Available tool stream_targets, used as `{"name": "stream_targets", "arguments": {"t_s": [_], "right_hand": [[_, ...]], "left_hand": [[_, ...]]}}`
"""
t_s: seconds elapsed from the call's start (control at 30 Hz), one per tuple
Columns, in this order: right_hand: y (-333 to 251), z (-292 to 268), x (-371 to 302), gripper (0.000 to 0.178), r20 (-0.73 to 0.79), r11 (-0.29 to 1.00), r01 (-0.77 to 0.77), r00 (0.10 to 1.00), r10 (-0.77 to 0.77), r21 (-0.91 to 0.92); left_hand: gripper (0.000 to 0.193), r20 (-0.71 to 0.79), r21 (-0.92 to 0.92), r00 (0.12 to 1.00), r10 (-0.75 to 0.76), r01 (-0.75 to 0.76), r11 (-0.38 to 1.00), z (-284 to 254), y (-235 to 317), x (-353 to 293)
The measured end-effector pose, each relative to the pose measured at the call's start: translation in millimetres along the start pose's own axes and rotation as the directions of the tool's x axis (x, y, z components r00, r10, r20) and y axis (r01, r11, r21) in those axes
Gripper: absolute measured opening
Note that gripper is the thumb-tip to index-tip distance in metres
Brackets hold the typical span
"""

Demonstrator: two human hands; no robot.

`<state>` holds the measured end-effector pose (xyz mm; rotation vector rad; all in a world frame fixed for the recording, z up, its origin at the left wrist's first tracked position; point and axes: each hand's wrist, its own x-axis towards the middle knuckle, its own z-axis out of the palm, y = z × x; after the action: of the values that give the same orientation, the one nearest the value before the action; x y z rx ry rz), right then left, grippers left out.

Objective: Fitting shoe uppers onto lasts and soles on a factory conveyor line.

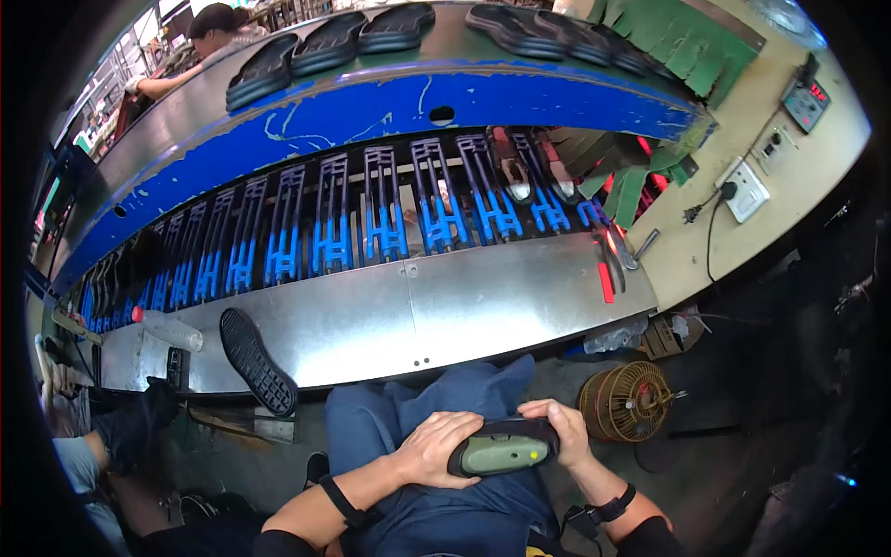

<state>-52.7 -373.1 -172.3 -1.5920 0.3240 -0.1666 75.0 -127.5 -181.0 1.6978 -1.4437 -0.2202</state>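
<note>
Over my lap I hold a black shoe upper (457,461) fitted on a green shoe last (501,454), whose top faces up and carries a yellow dot. My left hand (438,449) wraps its left end, fingers pressed on the dark material. At the other end, my right hand (568,431) grips the upper, the thumb side hidden in part. Beyond my knees a black shoe sole (257,360) lies tread up, sticking out over the front edge of the metal bench (371,325). Red-handled pincers (608,269) rest at the bench's right end.
Behind the bench runs a conveyor with blue racks (331,223), two shoes (513,172) among them near red-glowing heaters. Black soles (329,42) line the upper shelf. A clear bottle (169,329) lies left; a wicker cage (624,401) stands right. Another person sits at far left.
</note>
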Motion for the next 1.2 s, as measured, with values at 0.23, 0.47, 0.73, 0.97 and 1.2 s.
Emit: {"name": "stream_targets", "arguments": {"t_s": [0.23,0.47,0.73,0.97,1.2], "right_hand": [[17,-15,222,0.075,0.284,0.923,-0.385,0.886,0.366,0.013],[53,-70,486,0.075,-0.295,0.4,-0.142,0.888,-0.353,-0.906],[48,-83,481,0.063,-0.248,0.374,-0.124,0.919,-0.306,-0.919],[63,-84,254,0.076,-0.165,0.979,-0.065,0.986,0.033,-0.192],[56,-6,171,0.083,-0.073,0.767,0.176,0.958,-0.279,-0.617]], "left_hand": [[0.092,0.072,-0.452,0.745,-0.663,0.617,0.644,-98,-93,51],[0.048,-0.512,-0.418,0.279,-0.812,0.745,0.52,-294,-305,27],[0.053,-0.395,0.522,0.47,-0.789,0.822,0.228,-302,-303,31],[0.053,-0.158,0.659,0.981,0.113,0.019,0.752,-308,-48,108],[0.071,-0.674,0.488,0.61,-0.416,0.791,0.369,-426,-29,201]]}}
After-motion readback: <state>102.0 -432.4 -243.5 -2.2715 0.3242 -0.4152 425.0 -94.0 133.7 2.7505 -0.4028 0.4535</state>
